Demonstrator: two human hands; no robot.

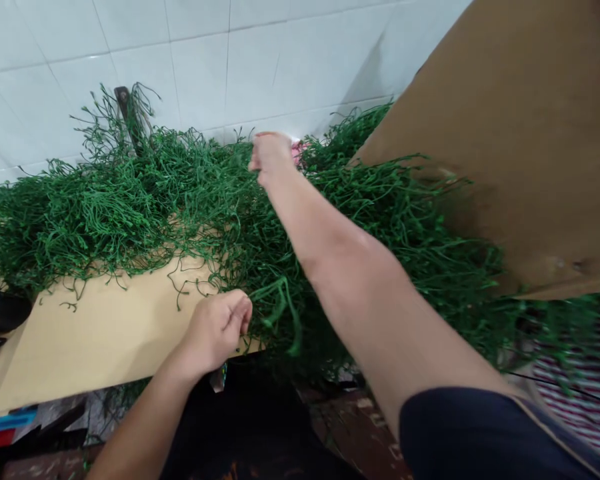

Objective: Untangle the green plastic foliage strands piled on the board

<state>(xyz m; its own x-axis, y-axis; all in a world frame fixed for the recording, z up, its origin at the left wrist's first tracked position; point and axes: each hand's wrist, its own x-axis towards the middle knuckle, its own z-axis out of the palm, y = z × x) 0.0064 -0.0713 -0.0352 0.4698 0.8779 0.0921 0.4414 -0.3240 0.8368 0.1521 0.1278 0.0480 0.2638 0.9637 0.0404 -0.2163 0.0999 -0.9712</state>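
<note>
Your left hand (219, 331) pinches green stems (279, 310); your right hand (273, 157), well apart, curls at the back of the green pile (105, 207), grip unclear. Pile overlies tan cardboard (105, 333). Pink item (297, 153) beyond: markings unreadable.

The right hand (271, 153) is blurred, and the right edge cuts off the brown board (520, 147)
</note>
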